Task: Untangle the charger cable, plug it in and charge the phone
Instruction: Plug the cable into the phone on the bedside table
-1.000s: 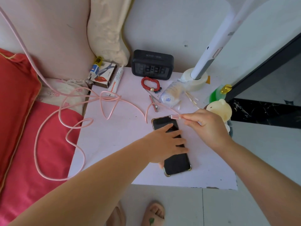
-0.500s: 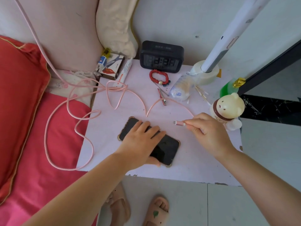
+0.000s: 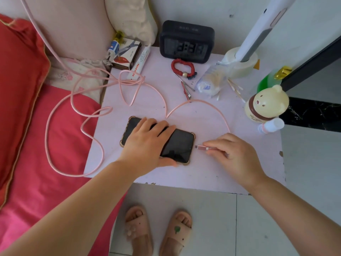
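- Phone [image 3: 181, 145]: lies screen up on the pale counter [image 3: 203, 174], near the front edge, long axis running left to right. Screen dark. It sits in a case with gold-coloured corners.
- Left hand [image 3: 145, 143]: laid palm down across the left and middle part of the phone. Fingers are straight and close together, reaching over the far edge; the thumb lies against the near edge. The hand presses on the phone.
- Right hand [image 3: 234, 154]: rests on the counter to the right of the phone. Thumb and forefinger pinch the connector [image 3: 200, 147] of the charger cable [image 3: 217, 109]; the other fingers are curled under.
- Connector: level with the phone's right short edge, tip pointing at it, just beside it. A narrow gap shows; it is not yet inserted.
- Charger cable: pink. It passes from the right hand in an arch over the counter, dips to a point behind the phone, and runs into a crossed tangle at the counter's left rear. Loops trail over the red bed sheet [image 3: 46, 145], and one strand rises out of view at upper left.
- Rear of counter: black digital clock [image 3: 186, 42], red bracelet [image 3: 182, 68], hair clip [image 3: 186, 88], tape roll [image 3: 241, 61].
- Right edge of counter: bear-shaped bottle [image 3: 265, 104].
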The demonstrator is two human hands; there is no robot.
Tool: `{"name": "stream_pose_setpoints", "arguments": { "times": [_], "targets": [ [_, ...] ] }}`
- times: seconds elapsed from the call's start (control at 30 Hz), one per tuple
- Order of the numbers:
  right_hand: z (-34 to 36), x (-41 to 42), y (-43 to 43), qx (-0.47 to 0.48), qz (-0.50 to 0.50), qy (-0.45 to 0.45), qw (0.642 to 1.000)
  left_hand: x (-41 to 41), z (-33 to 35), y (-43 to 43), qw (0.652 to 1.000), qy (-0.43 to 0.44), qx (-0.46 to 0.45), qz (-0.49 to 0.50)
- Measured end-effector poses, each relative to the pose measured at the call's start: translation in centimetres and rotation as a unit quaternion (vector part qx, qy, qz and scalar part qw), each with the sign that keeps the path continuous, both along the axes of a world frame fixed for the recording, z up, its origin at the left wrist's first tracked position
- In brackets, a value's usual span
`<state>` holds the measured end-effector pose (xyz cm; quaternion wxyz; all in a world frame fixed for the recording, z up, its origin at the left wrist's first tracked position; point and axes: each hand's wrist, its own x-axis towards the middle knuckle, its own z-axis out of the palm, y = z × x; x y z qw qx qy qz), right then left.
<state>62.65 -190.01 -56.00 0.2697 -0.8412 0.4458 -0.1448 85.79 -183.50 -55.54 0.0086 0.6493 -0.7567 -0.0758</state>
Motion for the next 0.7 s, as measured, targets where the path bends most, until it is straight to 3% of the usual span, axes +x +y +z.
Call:
{"name": "stream_pose_setpoints", "arguments": {
  "times": [0.23,0.43,0.7],
  "targets": [
    [-0.7,0.6,1.5,-0.123,-0.024,-0.009,0.992,-0.1,-0.2,0.2,1.000,0.008,-0.010,0.001],
    [-1.7,0.7,2.3,-0.148,-0.054,-0.028,0.987,-0.2,-0.4,0.3,0.999,0.017,-0.029,0.002],
    [-1.8,0.6,2.6,-0.197,-0.025,0.018,0.980,0.1,0.0,-0.6,0.998,-0.043,0.050,-0.012]
  ]
}}
